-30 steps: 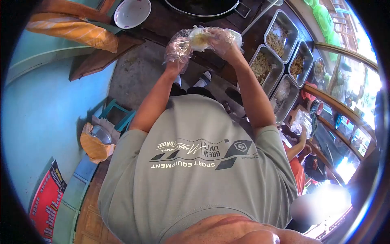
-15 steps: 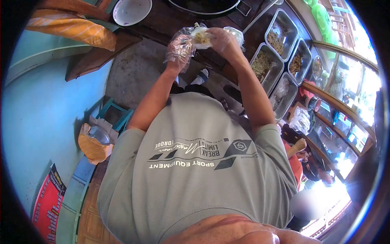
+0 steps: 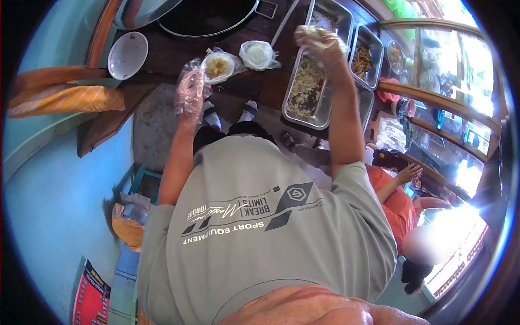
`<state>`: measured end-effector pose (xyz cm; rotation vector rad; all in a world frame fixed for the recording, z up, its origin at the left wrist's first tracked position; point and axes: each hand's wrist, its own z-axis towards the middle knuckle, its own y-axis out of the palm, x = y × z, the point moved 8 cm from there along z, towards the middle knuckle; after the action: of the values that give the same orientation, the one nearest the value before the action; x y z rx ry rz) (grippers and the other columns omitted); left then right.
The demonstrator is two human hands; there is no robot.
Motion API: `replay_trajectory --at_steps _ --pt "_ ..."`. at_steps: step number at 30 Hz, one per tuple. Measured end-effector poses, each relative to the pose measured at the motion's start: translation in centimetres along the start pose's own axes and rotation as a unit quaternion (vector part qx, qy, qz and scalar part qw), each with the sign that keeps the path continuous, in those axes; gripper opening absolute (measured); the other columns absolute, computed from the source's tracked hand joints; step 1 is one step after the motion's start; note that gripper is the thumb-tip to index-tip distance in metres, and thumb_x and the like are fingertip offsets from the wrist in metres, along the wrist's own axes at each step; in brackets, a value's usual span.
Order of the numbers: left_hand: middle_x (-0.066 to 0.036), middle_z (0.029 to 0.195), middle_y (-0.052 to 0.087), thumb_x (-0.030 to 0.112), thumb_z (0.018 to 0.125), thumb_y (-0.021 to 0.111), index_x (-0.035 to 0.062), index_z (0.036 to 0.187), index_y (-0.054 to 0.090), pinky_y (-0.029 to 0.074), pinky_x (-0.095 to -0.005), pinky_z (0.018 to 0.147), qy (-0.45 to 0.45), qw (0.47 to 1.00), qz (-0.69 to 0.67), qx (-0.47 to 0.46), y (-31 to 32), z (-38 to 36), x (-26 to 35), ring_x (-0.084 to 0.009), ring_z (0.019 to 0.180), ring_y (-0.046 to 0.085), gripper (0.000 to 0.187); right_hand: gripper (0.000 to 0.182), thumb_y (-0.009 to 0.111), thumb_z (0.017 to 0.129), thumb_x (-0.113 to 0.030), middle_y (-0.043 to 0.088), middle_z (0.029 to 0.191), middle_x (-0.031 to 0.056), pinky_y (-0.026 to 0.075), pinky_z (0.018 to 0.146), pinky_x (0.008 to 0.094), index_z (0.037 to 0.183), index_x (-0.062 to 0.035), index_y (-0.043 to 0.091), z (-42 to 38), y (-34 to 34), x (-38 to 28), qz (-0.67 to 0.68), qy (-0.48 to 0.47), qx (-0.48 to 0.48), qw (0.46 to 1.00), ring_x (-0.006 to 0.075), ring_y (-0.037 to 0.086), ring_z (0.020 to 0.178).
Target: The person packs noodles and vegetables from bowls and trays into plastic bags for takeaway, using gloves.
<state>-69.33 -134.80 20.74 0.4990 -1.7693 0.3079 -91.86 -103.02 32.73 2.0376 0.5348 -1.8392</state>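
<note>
My left hand (image 3: 190, 92), in a clear plastic glove, has its fingers closed at the near edge of an opened plastic bag (image 3: 208, 77) with pale, yellowish food (image 3: 216, 67) in it. Next to this bag sits a second white plastic bag (image 3: 259, 55), which neither hand touches. My right hand (image 3: 330, 50) is raised over the metal trays at the right, slightly blurred. Its fingers are closed around a clump of pale shredded food (image 3: 310, 33). Below it, a metal tray (image 3: 290, 111) holds more pale shredded food (image 3: 307, 86).
Another metal tray (image 3: 374, 76) with brownish strips stands beyond my right hand. A large dark pan (image 3: 206, 33) and a white bowl (image 3: 128, 56) are at the back. Glass-fronted shelves (image 3: 449, 97) line the right side, where a person in a red shirt (image 3: 391, 200) is near.
My right hand has left the opened bag and moved right, over the trays. My left hand stays at the bag. The whole view has shifted, and the second bag now shows uncovered.
</note>
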Motion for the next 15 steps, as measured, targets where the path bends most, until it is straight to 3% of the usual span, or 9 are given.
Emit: replay_trajectory --at_steps 2,3,5,8,9,12,13,15 --pt "-0.006 0.093 0.071 0.021 0.101 0.062 0.0011 0.120 0.064 0.050 -0.0210 0.055 -0.002 1.000 -0.010 0.002 -0.1 -0.3 0.2 -0.0082 0.075 0.066 0.028 0.035 0.073 0.089 -0.021 0.075 0.105 0.0105 0.057 0.078 0.0334 0.120 -0.0050 0.070 0.8 -8.7 2.0 -0.180 0.043 0.095 0.978 0.0199 0.071 0.088" --pt "-0.005 0.093 0.070 0.021 0.100 0.062 0.0013 0.121 0.063 0.050 -0.0208 0.055 -0.008 1.000 -0.005 0.011 -0.1 -0.7 1.0 -0.0085 0.075 0.066 0.028 0.036 0.074 0.087 -0.024 0.075 0.105 0.0119 0.056 0.079 0.0361 0.119 -0.0070 0.071 1.1 -10.7 2.8 -0.343 0.064 0.094 0.932 0.0240 0.071 0.089" --pt "-0.005 0.096 0.069 0.020 0.100 0.063 0.0021 0.125 0.061 0.049 -0.0201 0.054 -0.006 1.000 0.008 0.029 -0.6 -1.2 1.6 -0.0095 0.075 0.067 0.031 0.039 0.076 0.084 -0.029 0.074 0.105 0.0146 0.056 0.082 0.0416 0.118 -0.0111 0.072 1.9 -14.0 4.4 -0.634 0.101 0.085 0.762 0.0322 0.071 0.090" --pt "-0.004 0.099 0.068 0.020 0.099 0.064 0.0028 0.127 0.059 0.049 -0.0195 0.055 -0.001 0.998 -0.030 0.059 -2.3 -1.6 1.2 -0.0101 0.077 0.066 0.033 0.038 0.078 0.080 -0.031 0.072 0.106 0.0171 0.054 0.086 0.0455 0.114 -0.0157 0.074 2.8 -16.9 10.5 -0.641 0.029 0.051 0.765 0.0392 0.068 0.096" --pt "-0.004 0.101 0.068 0.019 0.098 0.065 0.0035 0.128 0.058 0.048 -0.0187 0.055 0.024 0.997 0.005 0.067 -2.6 -2.0 2.4 -0.0102 0.077 0.066 0.034 0.035 0.078 0.079 -0.029 0.072 0.105 0.0170 0.055 0.086 0.0446 0.111 -0.0160 0.075 3.5 -16.5 10.9 -0.669 0.008 0.015 0.743 0.0375 0.069 0.096" --pt "-0.005 0.100 0.068 0.019 0.097 0.066 0.0037 0.127 0.059 0.048 -0.0183 0.056 0.058 0.993 -0.001 0.103 -4.3 -2.0 3.5 -0.0100 0.077 0.066 0.035 0.038 0.079 0.077 -0.030 0.073 0.101 0.0169 0.056 0.084 0.0443 0.112 -0.0156 0.074 5.3 -18.1 12.5 -0.616 0.021 0.049 0.786 0.0359 0.070 0.094" --pt "-0.006 0.101 0.068 0.018 0.097 0.066 0.0039 0.128 0.059 0.048 -0.0183 0.056 0.119 0.989 -0.003 0.092 -4.5 -1.7 4.6 -0.0105 0.078 0.066 0.034 0.038 0.078 0.078 -0.029 0.073 0.104 0.0157 0.056 0.084 0.0437 0.114 -0.0162 0.073 5.3 -18.1 12.4 -0.612 -0.001 0.024 0.790 0.0350 0.070 0.095" --pt "-0.007 0.103 0.068 0.018 0.097 0.066 0.0039 0.128 0.059 0.052 -0.0204 0.060 0.139 0.984 0.053 0.099 -5.3 -0.7 5.7 -0.0130 0.080 0.067 0.034 0.040 0.078 0.079 -0.027 0.072 0.108 0.0134 0.056 0.084 0.0426 0.117 -0.0175 0.072 5.6 -18.3 11.6 -0.603 -0.048 -0.029 0.796 0.0333 0.070 0.096"
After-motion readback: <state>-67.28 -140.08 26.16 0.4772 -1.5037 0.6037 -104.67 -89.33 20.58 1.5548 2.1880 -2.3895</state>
